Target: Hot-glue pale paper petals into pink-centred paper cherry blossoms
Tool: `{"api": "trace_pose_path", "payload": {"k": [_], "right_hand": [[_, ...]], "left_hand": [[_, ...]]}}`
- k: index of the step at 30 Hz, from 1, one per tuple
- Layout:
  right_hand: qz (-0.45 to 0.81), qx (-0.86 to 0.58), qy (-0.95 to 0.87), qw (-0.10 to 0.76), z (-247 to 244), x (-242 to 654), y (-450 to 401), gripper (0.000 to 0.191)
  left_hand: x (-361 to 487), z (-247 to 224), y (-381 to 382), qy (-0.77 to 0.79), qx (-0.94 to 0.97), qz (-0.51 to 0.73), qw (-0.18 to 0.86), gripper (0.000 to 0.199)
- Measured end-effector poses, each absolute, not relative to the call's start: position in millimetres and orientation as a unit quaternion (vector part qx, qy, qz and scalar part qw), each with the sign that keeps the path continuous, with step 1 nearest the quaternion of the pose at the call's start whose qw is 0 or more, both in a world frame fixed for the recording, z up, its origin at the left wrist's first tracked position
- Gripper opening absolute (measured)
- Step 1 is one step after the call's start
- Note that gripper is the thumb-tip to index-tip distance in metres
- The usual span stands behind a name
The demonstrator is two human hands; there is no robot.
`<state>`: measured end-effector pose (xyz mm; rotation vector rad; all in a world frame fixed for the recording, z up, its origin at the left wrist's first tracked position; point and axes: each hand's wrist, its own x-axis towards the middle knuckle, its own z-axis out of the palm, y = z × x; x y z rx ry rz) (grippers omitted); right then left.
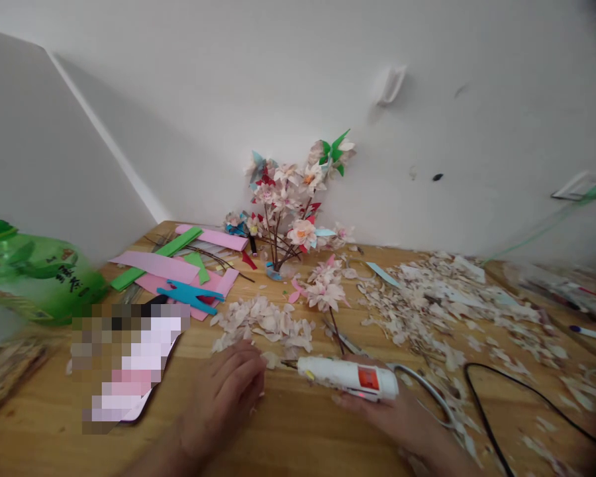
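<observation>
At the far left of the table (288, 437), a green bottle (44, 278) stands, its body translucent and marked with dark lettering. Nearer and to its right lies a flat, dark-edged item (149, 371), largely pixelated; its nature cannot be determined. Beyond it, pink, green and blue paper strips (159, 267) lie overlapped.

The left hand (231, 381) is at near centre, fingers curled and drawn together. A pale petal (272, 360) is at its fingertips, just beside the nozzle; whether the grip is pinched on it cannot be told, the inner side being hidden. Beyond the hand is a loose heap of petals (265, 321), whitish, thin and curled.

At far centre, a flower arrangement (285, 199) rises on brown stems, with pale blooms and red, blue and green pieces. To its near right lies a single pale flower (322, 295), many-petalled, pink at its edges, its dark stem running toward the near side.

The glue gun (335, 375) lies level at near right of centre, white, with an orange-red switch, nozzle directed left. The right hand (377, 414) is clamped on it from below and the near side.

At right, dried petals (442, 305) are scattered widely. A black cable (487, 411) curves across the near right.
</observation>
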<state>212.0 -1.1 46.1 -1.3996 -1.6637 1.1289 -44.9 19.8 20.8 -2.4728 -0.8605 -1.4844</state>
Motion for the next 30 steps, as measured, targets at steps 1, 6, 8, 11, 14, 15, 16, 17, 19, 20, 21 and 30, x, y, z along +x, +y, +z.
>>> {"api": "trace_pose_path", "payload": {"k": [1, 6, 8, 11, 14, 15, 16, 17, 19, 20, 21, 30], "right_hand": [[0.438, -0.539, -0.634, 0.341, 44.2, 212.2, -1.1, 0.014], [0.461, -0.546, -0.608, 0.347, 38.8, 210.4, -1.4, 0.026], [0.468, -0.541, -0.605, 0.349, 39.6, 208.5, -1.2, 0.024], [0.478, -0.547, -0.587, 0.357, 42.3, 205.6, -0.6, 0.025], [0.48, -0.549, -0.587, 0.352, 46.2, 203.4, 0.2, 0.024], [0.48, -0.549, -0.588, 0.351, 47.6, 202.9, 0.3, 0.024], [0.481, -0.548, -0.588, 0.349, 48.9, 202.6, 0.3, 0.024], [0.484, -0.547, -0.589, 0.345, 50.0, 202.3, 0.2, 0.023], [0.486, -0.548, -0.584, 0.35, 51.4, 202.4, -0.3, 0.023], [0.489, -0.546, -0.583, 0.35, 51.5, 202.7, -0.7, 0.022], [0.49, -0.543, -0.585, 0.351, 51.2, 203.1, -1.2, 0.02], [0.452, -0.529, -0.644, 0.318, 41.3, 209.0, -1.3, 0.024]], "left_hand": [[-44.4, 21.4, 19.6, -0.288, -0.819, -0.492, 0.062, 0.031], [-42.4, 24.3, 19.2, -0.288, -0.82, -0.491, 0.055, 0.03], [-42.2, 25.1, 19.1, -0.279, -0.823, -0.492, 0.055, 0.031], [-42.3, 25.9, 18.4, -0.276, -0.824, -0.491, 0.052, 0.032], [-42.3, 26.4, 17.5, -0.281, -0.822, -0.493, 0.049, 0.032], [-42.1, 26.5, 17.3, -0.279, -0.822, -0.494, 0.048, 0.033], [-42.0, 26.7, 17.2, -0.276, -0.822, -0.496, 0.048, 0.033], [-41.8, 26.8, 17.1, -0.274, -0.822, -0.497, 0.048, 0.033], [-41.5, 26.7, 17.0, -0.273, -0.821, -0.499, 0.049, 0.033], [-41.5, 26.6, 17.0, -0.274, -0.82, -0.499, 0.05, 0.033], [-41.6, 26.3, 17.1, -0.275, -0.82, -0.5, 0.05, 0.032], [-42.8, 22.9, 16.9, -0.278, -0.818, -0.501, 0.046, 0.033]]}}
